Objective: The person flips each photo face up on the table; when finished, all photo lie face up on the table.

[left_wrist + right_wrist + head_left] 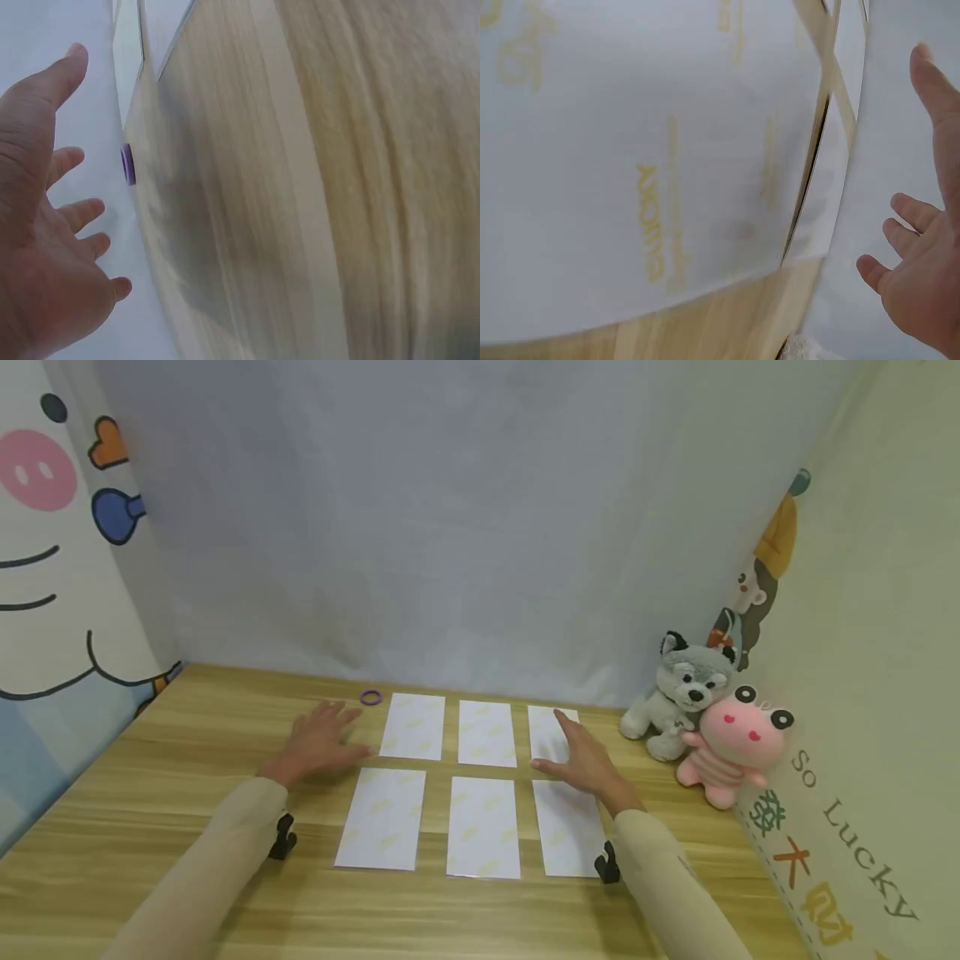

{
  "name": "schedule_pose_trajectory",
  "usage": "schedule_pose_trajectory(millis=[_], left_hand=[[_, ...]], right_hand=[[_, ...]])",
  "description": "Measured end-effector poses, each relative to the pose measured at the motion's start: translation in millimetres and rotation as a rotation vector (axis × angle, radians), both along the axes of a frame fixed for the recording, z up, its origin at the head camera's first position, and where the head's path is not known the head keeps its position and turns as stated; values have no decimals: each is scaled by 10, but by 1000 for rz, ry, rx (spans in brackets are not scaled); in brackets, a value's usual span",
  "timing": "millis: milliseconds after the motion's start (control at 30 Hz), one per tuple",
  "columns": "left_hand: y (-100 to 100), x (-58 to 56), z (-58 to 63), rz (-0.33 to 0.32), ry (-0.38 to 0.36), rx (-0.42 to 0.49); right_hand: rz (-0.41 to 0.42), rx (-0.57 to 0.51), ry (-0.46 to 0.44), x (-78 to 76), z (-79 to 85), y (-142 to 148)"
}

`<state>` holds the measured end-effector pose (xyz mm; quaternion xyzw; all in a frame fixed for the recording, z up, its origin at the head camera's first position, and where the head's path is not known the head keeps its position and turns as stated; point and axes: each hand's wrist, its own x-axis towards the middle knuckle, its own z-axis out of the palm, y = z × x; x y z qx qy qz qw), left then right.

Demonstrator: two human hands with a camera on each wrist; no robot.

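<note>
White sheets with faint yellow print lie in two rows of three on the wooden table. In the head view, my left hand (318,743) hovers just left of the back-left sheet (412,727), fingers spread, holding nothing. My right hand (587,762), also spread and empty, is over the back-right sheet (546,735) and partly covers it and the front-right sheet (570,835). Between the hands lie the back-middle sheet (487,733), the front-left sheet (381,818) and the front-middle sheet (483,827). A purple ring (128,164) lies beyond my left fingers.
At the right end of the table (225,718) sit a grey-and-white plush husky (678,685) and a pink plush toy (742,735) with bulging eyes. A pale curtain (420,527) hangs behind the table. Printed cloths stand on both sides.
</note>
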<state>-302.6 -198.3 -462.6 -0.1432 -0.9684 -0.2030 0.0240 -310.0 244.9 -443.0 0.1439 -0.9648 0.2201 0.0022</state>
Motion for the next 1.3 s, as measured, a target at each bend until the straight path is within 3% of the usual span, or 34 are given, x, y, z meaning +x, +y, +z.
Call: schedule_pose_trajectory(millis=[167,367,733,1067,1300], left_hand=[[33,-44,-49,-43,6,56],[159,-94,-36,-47,-14,88],[270,-153,-43,-24,-99,30],[321,-247,-72,-28,-60,-14],[432,-237,-85,-60,-66,-95]], right_hand=[[55,-32,14,-85,26,-182],[79,-48,-3,-214,36,-405],[143,-24,45,-449,-34,-858],[174,-14,51,-717,-119,-1235],[162,-11,44,-758,-210,-1412]])
